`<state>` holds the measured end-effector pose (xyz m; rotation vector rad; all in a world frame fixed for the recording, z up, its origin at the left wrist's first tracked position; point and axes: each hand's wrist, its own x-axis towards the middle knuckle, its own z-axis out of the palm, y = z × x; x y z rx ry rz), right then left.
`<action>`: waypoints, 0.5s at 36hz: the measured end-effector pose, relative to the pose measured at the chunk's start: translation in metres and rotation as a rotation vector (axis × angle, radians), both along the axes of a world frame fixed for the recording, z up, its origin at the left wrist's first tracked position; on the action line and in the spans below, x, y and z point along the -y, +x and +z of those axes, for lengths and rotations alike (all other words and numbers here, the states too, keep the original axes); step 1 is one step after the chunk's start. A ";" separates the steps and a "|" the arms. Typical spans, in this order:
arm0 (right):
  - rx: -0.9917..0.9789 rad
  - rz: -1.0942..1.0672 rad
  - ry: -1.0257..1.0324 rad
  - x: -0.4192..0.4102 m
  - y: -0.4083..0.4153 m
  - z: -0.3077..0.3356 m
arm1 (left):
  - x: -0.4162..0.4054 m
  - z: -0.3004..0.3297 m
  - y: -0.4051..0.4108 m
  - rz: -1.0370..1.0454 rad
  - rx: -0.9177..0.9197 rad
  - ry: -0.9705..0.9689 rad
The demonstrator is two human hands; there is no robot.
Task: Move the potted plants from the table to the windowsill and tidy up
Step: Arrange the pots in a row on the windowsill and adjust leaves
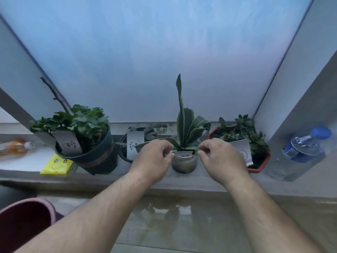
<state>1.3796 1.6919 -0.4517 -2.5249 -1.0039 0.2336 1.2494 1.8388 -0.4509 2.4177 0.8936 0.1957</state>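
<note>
A small clear pot (pixel 184 164) with a tall striped snake plant (pixel 184 121) stands on the grey windowsill (pixel 127 178). My left hand (pixel 153 157) grips the pot's rim from the left and my right hand (pixel 218 157) grips it from the right. A large dark pot with leafy greens (pixel 87 143) sits to the left. A black pot (pixel 124 150) with a white tag is partly hidden behind my left hand. A red hexagonal pot (pixel 259 161) with a bushy plant is on the right.
A yellow packet with a smiley face (pixel 56 164) lies at the sill's left front. An orange-labelled bottle (pixel 14 147) lies further left. A clear water bottle with a blue cap (pixel 299 152) leans at the right wall. A dark red stool (pixel 25 221) is lower left. Frosted window behind.
</note>
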 end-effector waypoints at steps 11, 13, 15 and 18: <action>0.084 0.118 -0.057 -0.013 0.005 -0.015 | -0.004 -0.009 0.022 -0.113 -0.082 0.093; 0.113 0.126 -0.079 -0.013 0.004 -0.016 | -0.004 -0.012 0.025 -0.109 -0.077 0.104; 0.139 0.122 -0.075 -0.013 0.004 -0.018 | -0.004 -0.015 0.026 -0.110 -0.067 0.109; 0.173 0.117 -0.056 -0.014 0.003 -0.021 | -0.004 -0.020 0.027 -0.115 -0.051 0.113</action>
